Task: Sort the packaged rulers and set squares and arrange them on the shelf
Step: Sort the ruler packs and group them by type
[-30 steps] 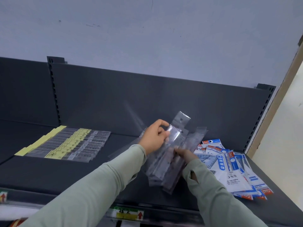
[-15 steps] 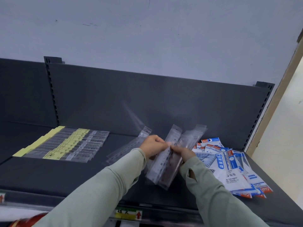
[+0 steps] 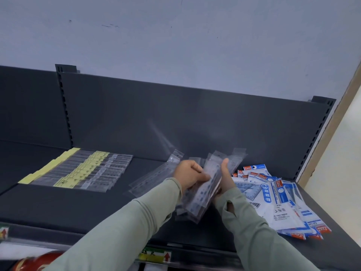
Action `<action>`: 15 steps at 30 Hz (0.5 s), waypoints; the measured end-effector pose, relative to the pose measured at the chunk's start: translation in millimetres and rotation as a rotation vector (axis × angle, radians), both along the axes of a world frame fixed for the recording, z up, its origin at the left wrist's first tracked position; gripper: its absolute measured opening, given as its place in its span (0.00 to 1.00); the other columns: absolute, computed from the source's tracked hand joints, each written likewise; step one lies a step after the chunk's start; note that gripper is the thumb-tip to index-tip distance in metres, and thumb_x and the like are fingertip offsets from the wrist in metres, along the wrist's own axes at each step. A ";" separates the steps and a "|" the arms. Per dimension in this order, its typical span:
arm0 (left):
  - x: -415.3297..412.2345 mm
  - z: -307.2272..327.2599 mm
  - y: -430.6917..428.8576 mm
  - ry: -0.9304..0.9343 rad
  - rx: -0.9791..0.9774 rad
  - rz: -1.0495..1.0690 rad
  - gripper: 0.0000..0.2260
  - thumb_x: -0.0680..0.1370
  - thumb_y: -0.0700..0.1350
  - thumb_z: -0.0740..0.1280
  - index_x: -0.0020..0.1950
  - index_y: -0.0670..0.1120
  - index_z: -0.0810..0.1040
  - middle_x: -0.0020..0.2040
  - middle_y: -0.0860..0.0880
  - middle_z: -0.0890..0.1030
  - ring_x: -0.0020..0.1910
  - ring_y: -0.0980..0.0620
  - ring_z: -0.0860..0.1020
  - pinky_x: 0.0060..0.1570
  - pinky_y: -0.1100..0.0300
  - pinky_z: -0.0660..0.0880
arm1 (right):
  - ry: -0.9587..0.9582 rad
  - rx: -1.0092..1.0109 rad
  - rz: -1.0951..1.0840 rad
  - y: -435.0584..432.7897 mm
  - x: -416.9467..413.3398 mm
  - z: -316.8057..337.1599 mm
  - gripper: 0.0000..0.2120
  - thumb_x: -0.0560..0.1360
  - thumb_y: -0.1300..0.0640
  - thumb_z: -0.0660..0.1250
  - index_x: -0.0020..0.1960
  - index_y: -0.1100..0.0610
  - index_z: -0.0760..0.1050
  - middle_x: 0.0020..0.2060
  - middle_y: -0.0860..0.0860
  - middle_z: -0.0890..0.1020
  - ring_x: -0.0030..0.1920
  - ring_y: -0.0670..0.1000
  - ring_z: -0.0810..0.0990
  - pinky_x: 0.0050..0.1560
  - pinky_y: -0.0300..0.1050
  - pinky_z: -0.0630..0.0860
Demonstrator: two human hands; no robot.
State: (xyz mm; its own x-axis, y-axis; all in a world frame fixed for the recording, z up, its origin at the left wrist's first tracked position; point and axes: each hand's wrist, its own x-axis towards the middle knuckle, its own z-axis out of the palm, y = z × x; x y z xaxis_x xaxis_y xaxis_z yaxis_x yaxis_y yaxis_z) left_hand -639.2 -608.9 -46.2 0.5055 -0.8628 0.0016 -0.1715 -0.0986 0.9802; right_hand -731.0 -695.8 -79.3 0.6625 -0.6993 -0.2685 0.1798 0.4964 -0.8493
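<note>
1. Left hand (image 3: 188,174): gripping the left edge of the bundle of clear ruler packs (image 3: 202,194), fingers curled round it, knuckles toward the camera.
2. Right hand (image 3: 224,179): clamping the same bundle from the right, thumb straight up along its face. Other fingers hidden behind the packs.
3. Bundle: held between both hands above the middle-right of the shelf (image 3: 68,208). Tilted, top ends leaning up and right toward the back panel (image 3: 195,118), bottom ends toward the front edge. Pack count unreadable, blurred.
4. Loose ruler pack (image 3: 154,178): lying diagonally just left of the left hand, hang-tab end toward the back panel. Passes behind the left hand; cannot tell whether touching.
5. Row of ruler packs (image 3: 82,171): flat on the left part of the shelf, overlapped side by side, yellow labels showing. Well apart from both hands.
6. Pile of set-square packs (image 3: 277,196): blue, white and red, fanned loosely at the right end of the shelf, just beside the right wrist.
7. Shelf dark grey, pale wall (image 3: 175,45) above the back panel.
8. Front edge: label strip (image 3: 154,257) with a yellow-green tag and red arrow. Red object (image 3: 37,261) at bottom left, too blurred to identify. Grey-green sleeves (image 3: 121,231) on both arms.
</note>
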 end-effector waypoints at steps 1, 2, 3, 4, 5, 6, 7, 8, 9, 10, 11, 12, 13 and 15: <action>-0.8 -3.1 -1.5 -0.038 -0.010 0.020 0.16 0.67 0.39 0.78 0.34 0.47 0.71 0.27 0.50 0.74 0.25 0.53 0.70 0.26 0.63 0.66 | 0.000 0.004 0.011 -2.0 -1.0 -2.0 0.36 0.73 0.34 0.59 0.50 0.70 0.78 0.44 0.67 0.82 0.45 0.62 0.82 0.49 0.58 0.78; -1.0 -4.9 -2.7 -0.084 -0.017 0.030 0.17 0.64 0.40 0.80 0.33 0.48 0.70 0.27 0.51 0.74 0.26 0.52 0.71 0.27 0.60 0.69 | -0.014 0.004 0.004 -5.9 -0.9 -6.1 0.33 0.71 0.38 0.66 0.55 0.70 0.77 0.47 0.66 0.82 0.45 0.61 0.83 0.52 0.57 0.78; -0.4 -6.5 -4.1 -0.139 -0.013 0.031 0.17 0.62 0.42 0.80 0.32 0.49 0.71 0.28 0.51 0.75 0.29 0.52 0.73 0.31 0.57 0.73 | -0.012 0.005 -0.018 -6.2 -2.5 -5.5 0.31 0.69 0.43 0.72 0.58 0.70 0.76 0.49 0.65 0.81 0.46 0.61 0.82 0.55 0.56 0.78; 1.7 -8.1 -5.6 -0.188 -0.009 0.029 0.16 0.62 0.44 0.79 0.31 0.49 0.71 0.30 0.51 0.76 0.32 0.52 0.75 0.37 0.55 0.76 | 0.020 0.007 -0.065 -8.4 -0.3 -7.4 0.30 0.67 0.48 0.75 0.59 0.69 0.76 0.49 0.64 0.81 0.46 0.60 0.82 0.57 0.56 0.77; 5.3 -7.7 -6.0 -0.219 -0.005 0.034 0.15 0.64 0.44 0.78 0.30 0.49 0.71 0.31 0.51 0.77 0.35 0.52 0.76 0.40 0.55 0.77 | 0.043 0.014 -0.073 -7.1 -1.3 -5.2 0.28 0.64 0.52 0.76 0.57 0.69 0.77 0.48 0.63 0.82 0.46 0.60 0.82 0.57 0.55 0.77; 10.6 -6.2 -5.0 -0.251 0.002 0.060 0.13 0.68 0.43 0.75 0.30 0.48 0.72 0.33 0.50 0.77 0.37 0.51 0.76 0.42 0.58 0.75 | 0.041 0.036 -0.065 -7.8 -1.8 -5.8 0.24 0.63 0.54 0.76 0.53 0.68 0.78 0.45 0.61 0.83 0.44 0.58 0.83 0.54 0.54 0.78; 18.3 -4.6 -3.2 -0.318 0.027 0.112 0.12 0.73 0.43 0.71 0.31 0.47 0.73 0.35 0.49 0.79 0.40 0.49 0.77 0.43 0.60 0.73 | 0.038 0.066 -0.066 -7.0 -3.6 -4.9 0.15 0.66 0.58 0.74 0.47 0.67 0.78 0.39 0.58 0.83 0.39 0.55 0.84 0.49 0.52 0.79; 28.4 -1.6 0.2 -0.437 0.088 0.170 0.09 0.76 0.43 0.67 0.35 0.46 0.76 0.40 0.46 0.80 0.45 0.47 0.78 0.45 0.60 0.72 | 0.013 0.089 -0.052 -4.8 -5.0 -2.5 0.06 0.71 0.61 0.69 0.42 0.65 0.76 0.33 0.56 0.83 0.33 0.53 0.84 0.42 0.49 0.80; 39.5 1.2 4.3 -0.582 0.189 0.212 0.08 0.78 0.45 0.63 0.42 0.44 0.79 0.48 0.44 0.81 0.51 0.45 0.78 0.50 0.59 0.72 | 0.005 0.108 -0.075 -5.5 -6.7 -1.6 0.07 0.74 0.64 0.66 0.38 0.64 0.74 0.27 0.54 0.81 0.27 0.51 0.82 0.35 0.46 0.81; 49.7 2.4 9.0 -0.710 0.334 0.219 0.11 0.78 0.48 0.61 0.52 0.45 0.79 0.57 0.43 0.79 0.57 0.43 0.76 0.57 0.55 0.71 | 0.010 0.118 -0.104 -7.6 -7.3 -1.3 0.09 0.76 0.65 0.64 0.36 0.63 0.73 0.23 0.54 0.79 0.23 0.50 0.80 0.30 0.44 0.80; 57.9 2.5 14.4 -0.806 0.514 0.195 0.16 0.77 0.53 0.61 0.61 0.47 0.77 0.63 0.44 0.75 0.64 0.42 0.72 0.62 0.51 0.68 | 0.023 0.110 -0.114 -7.0 -8.5 -0.8 0.10 0.75 0.65 0.65 0.35 0.63 0.72 0.21 0.54 0.77 0.21 0.50 0.78 0.27 0.42 0.79; 65.1 1.3 19.7 -0.859 0.690 0.158 0.22 0.76 0.57 0.62 0.67 0.49 0.72 0.68 0.44 0.70 0.68 0.42 0.67 0.65 0.48 0.64 | 0.030 0.086 -0.114 -6.6 -8.1 -2.0 0.10 0.75 0.65 0.65 0.35 0.63 0.72 0.21 0.53 0.76 0.21 0.50 0.76 0.25 0.41 0.78; 70.6 -0.9 23.0 -0.877 0.818 0.125 0.28 0.74 0.60 0.65 0.70 0.49 0.69 0.70 0.45 0.67 0.70 0.42 0.64 0.66 0.46 0.62 | 0.028 0.059 -0.111 -3.3 -8.3 -0.5 0.10 0.75 0.64 0.66 0.35 0.63 0.73 0.21 0.53 0.76 0.21 0.50 0.75 0.25 0.39 0.76; 77.8 -5.9 25.8 -0.864 0.923 0.112 0.35 0.70 0.64 0.69 0.71 0.49 0.67 0.72 0.45 0.65 0.72 0.42 0.63 0.66 0.45 0.62 | 0.031 0.031 -0.086 -3.8 -6.1 -3.0 0.07 0.74 0.62 0.67 0.38 0.65 0.75 0.22 0.53 0.77 0.22 0.49 0.75 0.25 0.38 0.76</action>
